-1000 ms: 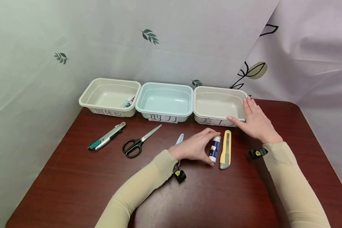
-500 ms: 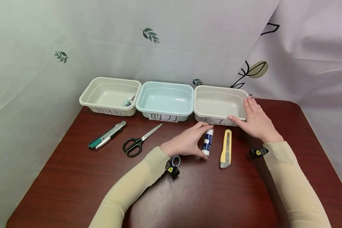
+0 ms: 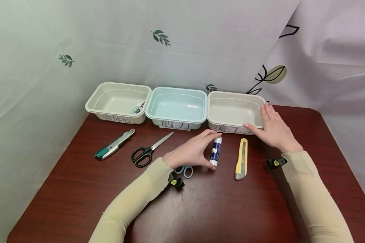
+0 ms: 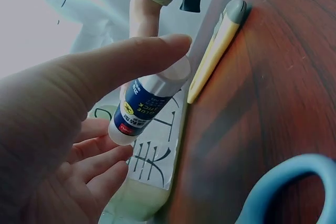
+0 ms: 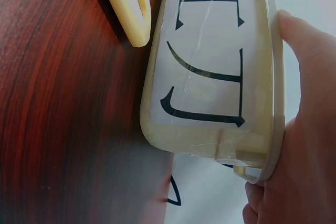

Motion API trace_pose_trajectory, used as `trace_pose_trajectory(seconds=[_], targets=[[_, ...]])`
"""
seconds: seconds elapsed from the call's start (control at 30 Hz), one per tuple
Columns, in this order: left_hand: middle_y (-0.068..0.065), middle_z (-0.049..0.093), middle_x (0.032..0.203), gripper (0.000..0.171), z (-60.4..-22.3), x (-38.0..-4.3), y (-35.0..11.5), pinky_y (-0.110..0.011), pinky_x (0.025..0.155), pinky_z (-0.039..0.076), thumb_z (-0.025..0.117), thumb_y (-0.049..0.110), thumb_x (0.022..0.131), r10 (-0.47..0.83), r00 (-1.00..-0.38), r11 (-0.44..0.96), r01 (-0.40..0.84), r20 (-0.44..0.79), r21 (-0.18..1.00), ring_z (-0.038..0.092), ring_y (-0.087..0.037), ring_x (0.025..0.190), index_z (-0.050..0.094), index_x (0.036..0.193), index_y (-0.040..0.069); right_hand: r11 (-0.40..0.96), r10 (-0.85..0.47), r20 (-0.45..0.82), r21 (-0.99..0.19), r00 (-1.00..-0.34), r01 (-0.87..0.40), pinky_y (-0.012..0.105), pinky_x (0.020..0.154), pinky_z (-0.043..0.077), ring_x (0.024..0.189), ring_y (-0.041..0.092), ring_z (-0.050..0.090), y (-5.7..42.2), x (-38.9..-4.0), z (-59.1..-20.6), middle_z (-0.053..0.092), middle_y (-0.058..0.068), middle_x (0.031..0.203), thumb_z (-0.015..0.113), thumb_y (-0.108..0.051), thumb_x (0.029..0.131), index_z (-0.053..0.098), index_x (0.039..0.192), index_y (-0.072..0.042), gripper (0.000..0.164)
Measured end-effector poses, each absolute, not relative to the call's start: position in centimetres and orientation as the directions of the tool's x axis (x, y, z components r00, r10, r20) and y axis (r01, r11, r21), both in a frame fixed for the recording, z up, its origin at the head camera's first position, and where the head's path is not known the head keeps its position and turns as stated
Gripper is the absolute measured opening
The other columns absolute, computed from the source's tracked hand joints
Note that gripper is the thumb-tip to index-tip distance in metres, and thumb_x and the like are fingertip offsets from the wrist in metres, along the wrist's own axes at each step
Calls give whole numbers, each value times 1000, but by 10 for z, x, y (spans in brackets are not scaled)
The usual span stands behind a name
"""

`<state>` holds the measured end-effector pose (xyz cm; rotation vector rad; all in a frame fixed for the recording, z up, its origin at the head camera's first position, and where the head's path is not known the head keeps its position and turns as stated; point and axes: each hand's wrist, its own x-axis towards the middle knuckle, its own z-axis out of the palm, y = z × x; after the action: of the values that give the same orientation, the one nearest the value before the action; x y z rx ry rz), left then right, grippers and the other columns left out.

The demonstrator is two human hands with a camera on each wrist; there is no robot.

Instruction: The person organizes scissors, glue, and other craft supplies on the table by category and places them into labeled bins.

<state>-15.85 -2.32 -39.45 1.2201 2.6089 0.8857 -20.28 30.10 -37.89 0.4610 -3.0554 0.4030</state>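
My left hand [image 3: 192, 151] pinches a blue-and-white glue stick [image 3: 216, 151] by its ends, thumb at the near end and fingers at the far one. In the left wrist view, the glue stick [image 4: 142, 103] appears lifted off the table. Light blue scissors [image 3: 188, 171] lie under that hand, their blades hidden by it. My right hand [image 3: 278, 130] rests with straight fingers on the right corner of the beige right-hand bin [image 3: 231, 126], thumb on the front rim. Between the hands lies a yellow utility knife [image 3: 241, 158].
Left of that bin stand a light blue bin [image 3: 176, 118] and another beige bin [image 3: 117, 114], which holds a small printed item [image 3: 137, 108]. Black-handled scissors [image 3: 146, 153] and a green-and-silver utility knife [image 3: 114, 144] lie before them on the dark red table [image 3: 213, 209].
My left hand has taken hold of the glue stick and carried it left, away from the yellow utility knife. The light blue scissors' handles have come into view. My right hand has stayed put.
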Motion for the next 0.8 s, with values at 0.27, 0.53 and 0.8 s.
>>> trace_pose_trajectory(seconds=[0.27, 0.53, 0.8], targets=[[-4, 40, 148, 110, -393, -157, -34, -26, 107, 38, 97, 37, 67, 728, -672, 501, 655, 133, 566, 48, -12, 125, 40, 155, 3, 920, -290, 70, -255, -955, -298, 47, 122, 0, 153, 37, -2, 301, -202, -380, 3, 31, 164, 49, -63, 99, 11, 155, 14, 103], [-3, 40, 149, 110, -396, -156, -44, -27, 107, 39, 96, 40, 67, 716, -688, 526, 644, 120, 555, 48, -11, 125, 40, 155, 5, 920, -293, 73, -251, -953, -302, 47, 122, 0, 153, 37, -2, 303, -202, -380, 2, 31, 164, 49, -63, 99, 11, 155, 14, 103], [-4, 40, 149, 110, -396, -156, -56, -31, 104, 43, 96, 39, 67, 704, -699, 540, 643, 128, 543, 51, -15, 124, 40, 154, 4, 919, -292, 74, -253, -954, -301, 47, 122, 1, 153, 37, -2, 303, -202, -380, 2, 31, 164, 50, -63, 99, 11, 155, 15, 103]])
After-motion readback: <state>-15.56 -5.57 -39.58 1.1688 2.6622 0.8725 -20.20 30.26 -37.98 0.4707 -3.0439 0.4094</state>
